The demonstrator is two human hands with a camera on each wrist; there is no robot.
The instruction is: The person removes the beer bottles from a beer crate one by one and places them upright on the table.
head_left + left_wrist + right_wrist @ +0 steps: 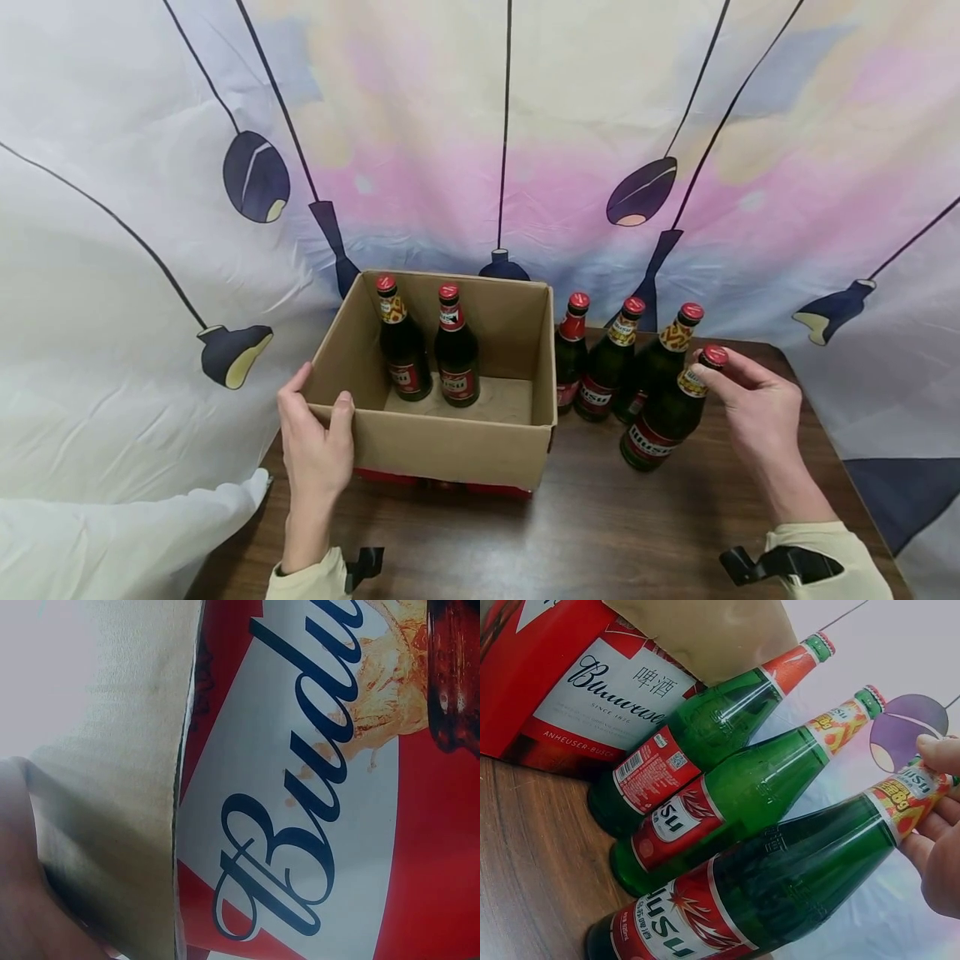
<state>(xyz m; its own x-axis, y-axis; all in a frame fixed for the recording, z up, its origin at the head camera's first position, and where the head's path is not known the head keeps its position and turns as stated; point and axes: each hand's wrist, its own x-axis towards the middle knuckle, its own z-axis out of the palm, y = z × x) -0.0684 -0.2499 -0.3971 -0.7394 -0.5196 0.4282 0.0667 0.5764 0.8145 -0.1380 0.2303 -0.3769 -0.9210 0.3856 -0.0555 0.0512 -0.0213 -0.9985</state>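
A green beer bottle [661,422] with a red cap leans to the right in the head view, its base close to the tabletop. My right hand [761,408] pinches it by the neck; the right wrist view shows thumb and fingers [937,825] around the neck label. My left hand [318,437] grips the near left corner of an open cardboard box [450,446]. Inside that box stand two beer bottles, a left one [405,354] and a right one [457,358]. Red Budweiser print [300,787] covers the box's outside in the left wrist view.
Three more beer bottles stand right of the box: one beside its wall [572,354], a middle one [606,367] and a right one [663,358]. Everything is on a brown wooden table [592,533]. A printed curtain [435,125] hangs behind the table.
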